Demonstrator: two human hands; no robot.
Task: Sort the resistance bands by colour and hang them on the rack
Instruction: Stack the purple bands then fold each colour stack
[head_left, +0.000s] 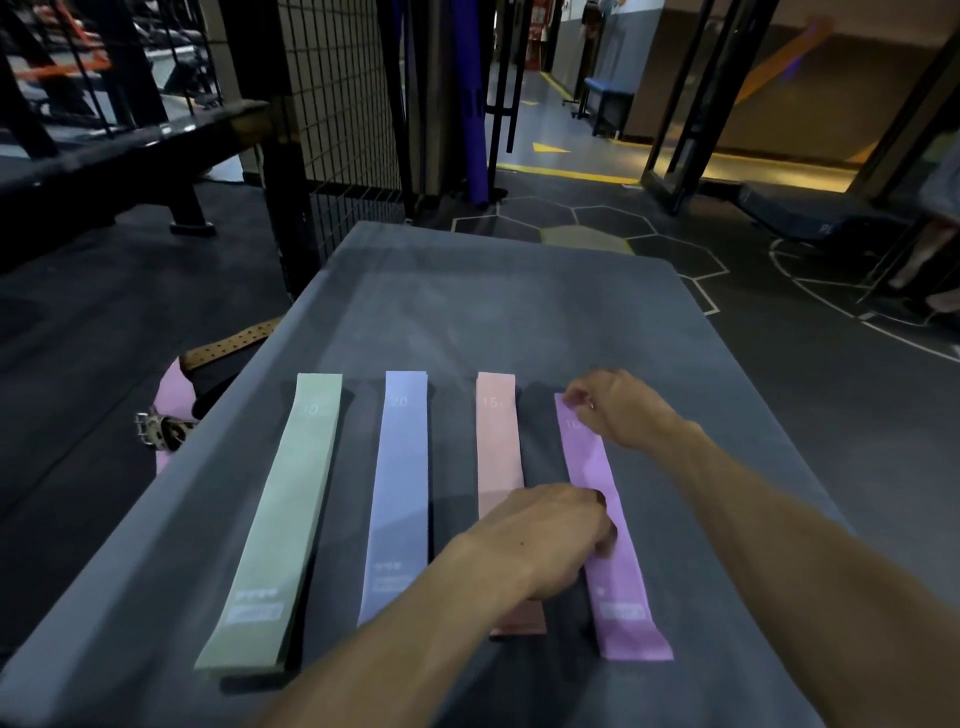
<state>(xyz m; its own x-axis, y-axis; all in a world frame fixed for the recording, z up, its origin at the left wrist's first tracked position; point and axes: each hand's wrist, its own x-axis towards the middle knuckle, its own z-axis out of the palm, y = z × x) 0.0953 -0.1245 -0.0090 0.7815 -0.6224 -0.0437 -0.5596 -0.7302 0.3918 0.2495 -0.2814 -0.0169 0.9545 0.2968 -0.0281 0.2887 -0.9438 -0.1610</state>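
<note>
Several flat resistance bands lie side by side on a grey padded bench: a green band at the left, a blue band, a pink band and a purple band at the right. My right hand pinches the far end of the purple band with curled fingers. My left hand reaches across the pink band and its fingertips press on the purple band's middle. A black wire-grid rack stands beyond the bench's far left corner.
A brown perforated belt and a buckle over a pink mat lie on the floor left of the bench. A black platform stands far left. Purple poles lean beside the rack. A person's legs are at the right edge.
</note>
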